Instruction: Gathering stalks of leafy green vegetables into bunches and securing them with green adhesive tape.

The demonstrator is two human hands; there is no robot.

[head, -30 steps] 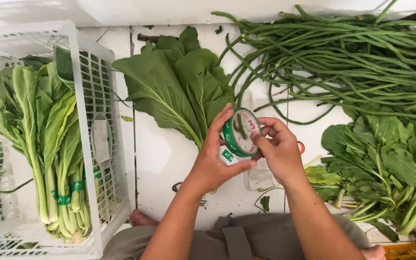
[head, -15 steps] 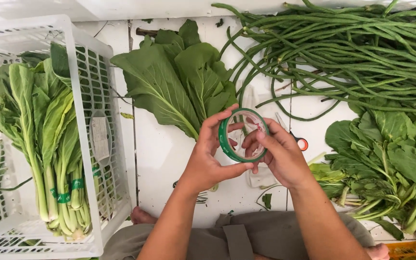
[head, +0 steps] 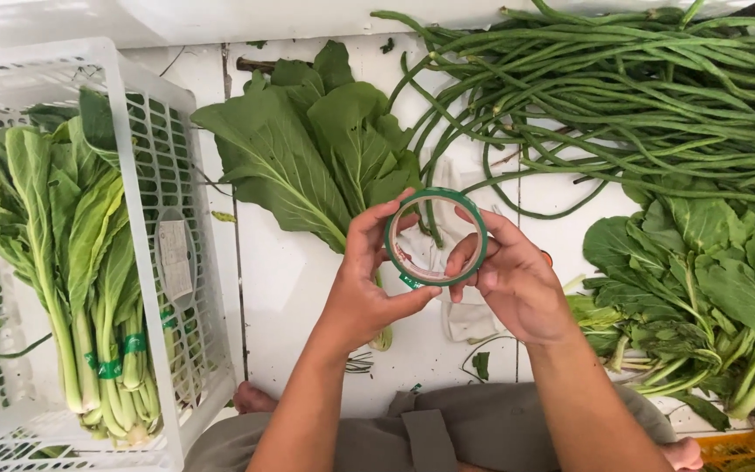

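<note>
Both hands, left (head: 362, 293) and right (head: 513, 284), close their fingers around a green tape roll (head: 435, 237) above loose greens (head: 312, 149). The tape's free end could stick back down, or the roll may slip onto the leaves.

Work surface: a white tiled floor (head: 299, 288) with dark grout lines and scattered leaf scraps. Lighting: bright, even daylight. Left: a white plastic crate (head: 163, 157) with lattice walls. Top right: a pile of long beans (head: 657, 96). Right: loose leafy greens (head: 709, 280).
</note>
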